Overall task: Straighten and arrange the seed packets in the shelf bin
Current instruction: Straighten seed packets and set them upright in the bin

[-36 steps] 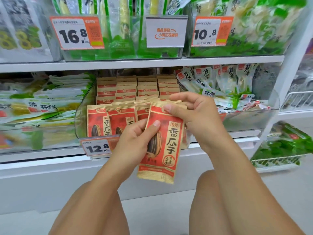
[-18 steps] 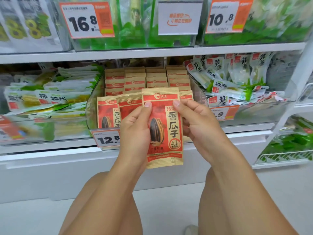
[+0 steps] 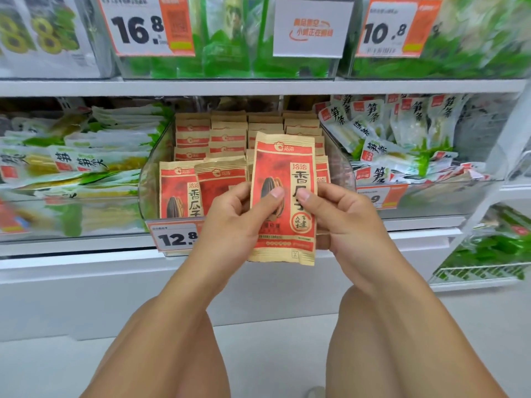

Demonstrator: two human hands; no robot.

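Left hand, right hand pinch flat, crinkly, seemingly paper seed packet upright before clear bin.

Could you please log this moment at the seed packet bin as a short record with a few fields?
held item: red seed packet, upright, printed face toward the camera
left hand: pinches the packet's left edge, thumb on its front
right hand: pinches the packet's right edge, thumb on its front
packet position: in front of the clear shelf bin, not yet in it
bin contents: rows of matching packets standing upright
price tag: reads 12.8, partly covered
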